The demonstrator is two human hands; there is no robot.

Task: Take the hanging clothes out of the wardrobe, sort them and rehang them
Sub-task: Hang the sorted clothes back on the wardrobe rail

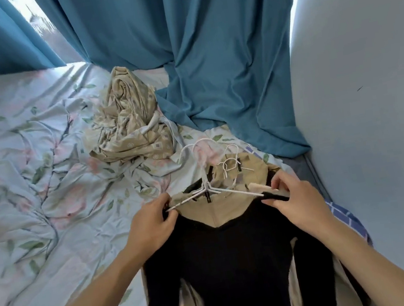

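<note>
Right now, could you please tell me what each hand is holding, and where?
Both grip the black knit top at its shoulders, over the white wire hanger: left hand the left shoulder, right hand the right.

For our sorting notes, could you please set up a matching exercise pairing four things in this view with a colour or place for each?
Column one:
1. top garment held at its shoulders
2. hanger
3. crumpled cloth
4. curtain

Column two:
A. teal, hanging behind the bed
B. white, lying at the top garment's neckline
C. black, between the left hand and the right hand
D. beige patterned, heaped on the floral sheet

Pairs: 1-C, 2-B, 3-D, 4-A
</note>
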